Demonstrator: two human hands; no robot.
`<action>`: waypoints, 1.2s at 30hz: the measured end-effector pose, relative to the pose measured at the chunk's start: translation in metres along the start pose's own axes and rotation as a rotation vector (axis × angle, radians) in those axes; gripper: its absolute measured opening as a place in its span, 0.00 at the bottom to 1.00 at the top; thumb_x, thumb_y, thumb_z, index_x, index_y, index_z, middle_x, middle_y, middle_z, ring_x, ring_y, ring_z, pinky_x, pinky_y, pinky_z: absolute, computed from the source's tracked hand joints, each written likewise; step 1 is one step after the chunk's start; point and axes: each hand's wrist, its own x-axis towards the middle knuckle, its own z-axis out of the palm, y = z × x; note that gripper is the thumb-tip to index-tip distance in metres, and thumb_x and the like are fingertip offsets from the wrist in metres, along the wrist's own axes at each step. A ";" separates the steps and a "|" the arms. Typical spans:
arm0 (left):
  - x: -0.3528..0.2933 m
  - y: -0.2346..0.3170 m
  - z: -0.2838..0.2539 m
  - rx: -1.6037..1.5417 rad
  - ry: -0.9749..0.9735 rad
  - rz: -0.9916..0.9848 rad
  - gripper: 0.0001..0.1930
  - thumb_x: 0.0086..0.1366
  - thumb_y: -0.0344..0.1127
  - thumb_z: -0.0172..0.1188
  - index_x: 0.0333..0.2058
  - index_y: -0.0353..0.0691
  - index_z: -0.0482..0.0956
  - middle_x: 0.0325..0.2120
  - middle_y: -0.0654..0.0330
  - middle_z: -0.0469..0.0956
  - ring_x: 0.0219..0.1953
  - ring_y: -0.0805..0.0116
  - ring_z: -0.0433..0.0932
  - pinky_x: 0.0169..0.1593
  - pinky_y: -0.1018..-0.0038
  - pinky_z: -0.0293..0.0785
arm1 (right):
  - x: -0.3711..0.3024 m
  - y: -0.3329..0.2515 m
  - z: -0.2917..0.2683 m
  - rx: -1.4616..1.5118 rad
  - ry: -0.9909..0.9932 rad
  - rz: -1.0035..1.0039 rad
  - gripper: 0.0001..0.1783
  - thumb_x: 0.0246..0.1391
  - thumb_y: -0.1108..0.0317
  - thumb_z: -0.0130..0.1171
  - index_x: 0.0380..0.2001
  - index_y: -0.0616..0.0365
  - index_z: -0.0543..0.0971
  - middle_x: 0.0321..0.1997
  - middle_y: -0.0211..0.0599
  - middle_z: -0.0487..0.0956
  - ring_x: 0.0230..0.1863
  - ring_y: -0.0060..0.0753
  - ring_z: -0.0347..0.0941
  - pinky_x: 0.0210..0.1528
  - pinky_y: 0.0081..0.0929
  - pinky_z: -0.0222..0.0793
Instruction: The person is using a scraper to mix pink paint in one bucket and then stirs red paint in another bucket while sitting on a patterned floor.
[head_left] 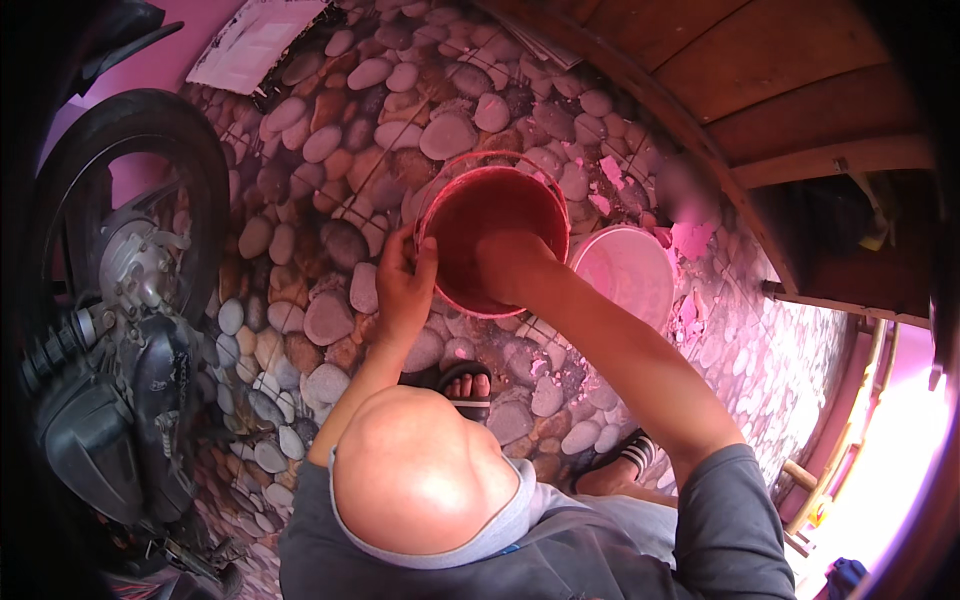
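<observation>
A red bucket (pixel 560 200) with a thin wire handle stands on the floor in front of me. My left hand (pixel 405 280) grips its left side, thumb near the rim and fingers along the outer wall. Into the bucket reaches my right hand (pixel 515 265), its fingers hidden in the dark inside, so what they hold or touch does not show. Just right of the red bucket is a pale, pinkish round tub (pixel 640 265), partly covered by my right forearm.
Pebble-patterned flooring (pixel 330 320) surrounds me, with pink flakes (pixel 690 240) scattered near the tub. On the left stands a motorcycle (pixel 130 270). A wooden cabinet (pixel 800 90) rises at the right. A white board (pixel 255 45) lies at the far left. Sandalled feet (pixel 467 385) are close to the bucket.
</observation>
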 end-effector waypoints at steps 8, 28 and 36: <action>-0.001 0.007 -0.004 -0.054 -0.026 -0.029 0.15 0.68 0.36 0.56 0.48 0.34 0.71 0.28 0.68 0.74 0.28 0.83 0.67 0.32 0.85 0.64 | -0.043 0.023 -0.045 -0.042 0.200 0.136 0.10 0.52 0.66 0.54 0.34 0.53 0.83 0.34 0.42 0.82 0.37 0.40 0.81 0.36 0.38 0.78; -0.016 0.008 0.002 0.186 -0.053 0.464 0.22 0.65 0.34 0.58 0.54 0.30 0.65 0.36 0.53 0.80 0.32 0.72 0.78 0.33 0.78 0.74 | -0.032 0.004 0.005 -0.047 0.225 0.235 0.09 0.51 0.70 0.53 0.31 0.56 0.83 0.33 0.41 0.82 0.33 0.39 0.82 0.34 0.31 0.78; -0.025 -0.005 0.001 0.224 -0.055 0.436 0.22 0.64 0.32 0.58 0.54 0.30 0.65 0.35 0.53 0.79 0.33 0.70 0.78 0.34 0.77 0.74 | -0.025 0.015 -0.008 0.155 0.113 0.219 0.11 0.50 0.65 0.54 0.32 0.55 0.84 0.34 0.45 0.83 0.37 0.41 0.82 0.39 0.36 0.78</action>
